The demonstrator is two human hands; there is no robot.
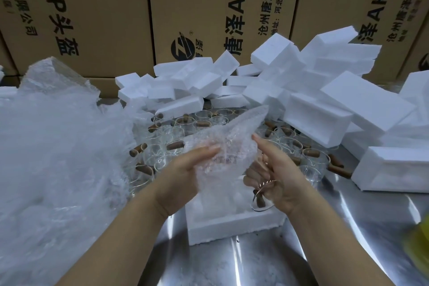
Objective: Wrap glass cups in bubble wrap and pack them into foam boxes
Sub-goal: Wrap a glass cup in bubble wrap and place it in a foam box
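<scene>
Your left hand [185, 169] and right hand [276, 174] are both closed on one sheet of bubble wrap [229, 144], left fingers curled over its near edge, right fingers pinching its other side with a glass cup [261, 198] tucked low in that palm. Just beneath them an open foam box [229, 223] sits on the steel surface [325, 239]. Beyond stand more glass cups [171, 139]; loose bubble wrap [58, 146] is heaped to your left, foam boxes [325, 90] piled behind and right, against cardboard cartons [209, 7].
</scene>
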